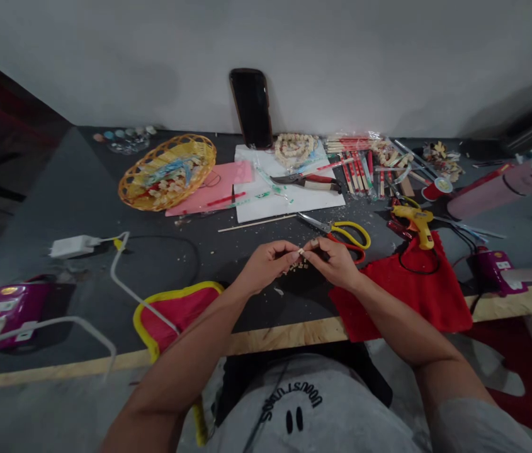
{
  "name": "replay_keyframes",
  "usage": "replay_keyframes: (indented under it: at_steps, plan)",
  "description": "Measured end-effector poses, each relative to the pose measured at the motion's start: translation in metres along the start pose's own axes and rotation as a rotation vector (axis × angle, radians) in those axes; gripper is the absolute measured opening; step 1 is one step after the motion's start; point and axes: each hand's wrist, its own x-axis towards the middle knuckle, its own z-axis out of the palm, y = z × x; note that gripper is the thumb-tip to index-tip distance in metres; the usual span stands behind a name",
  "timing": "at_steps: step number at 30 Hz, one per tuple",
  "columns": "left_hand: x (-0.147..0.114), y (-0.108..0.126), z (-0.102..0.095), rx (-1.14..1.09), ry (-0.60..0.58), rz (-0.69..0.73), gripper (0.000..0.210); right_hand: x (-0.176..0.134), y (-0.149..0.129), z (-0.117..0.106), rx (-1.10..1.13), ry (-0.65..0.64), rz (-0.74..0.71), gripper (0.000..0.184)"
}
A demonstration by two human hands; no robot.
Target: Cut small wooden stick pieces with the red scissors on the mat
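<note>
Above the near part of the dark table, my left hand (270, 263) and my right hand (332, 259) meet fingertip to fingertip. Both are closed in a pinch around a small pale piece (300, 251), too small to identify further. Just under the fingers lies a loose heap of small pale wood-like bits (299, 266), partly hidden by the hands. Scissors (351, 234) with yellow and red handles rest close behind my right hand. A thin pale stick (256, 223) lies behind my left hand.
Beyond are pruning shears (310, 181) on white paper (289, 206), a wicker basket (126, 189) and a leaning phone (251, 108). Wrapped chopsticks (354, 171), a yellow glue gun (414, 221), red cloth (407, 292) and a pink bottle (497, 194) lie rightward. A white cable (121, 277) crosses left.
</note>
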Motion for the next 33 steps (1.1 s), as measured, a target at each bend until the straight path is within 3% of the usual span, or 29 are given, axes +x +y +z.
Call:
replay_keyframes:
  at_steps: [18, 29, 33]
  plan:
    - [-0.005, 0.006, 0.005, 0.359, 0.157, 0.157, 0.032, 0.0, -0.002, 0.008, 0.138, 0.051, 0.16, 0.015]
    - [-0.005, 0.005, 0.008, 0.406, 0.203, 0.144, 0.032, 0.0, -0.002, 0.012, 0.12, 0.082, 0.153, 0.015]
    - [-0.004, 0.005, 0.005, 0.417, 0.235, 0.157, 0.03, 0.001, 0.002, 0.007, 0.02, 0.076, 0.082, 0.011]
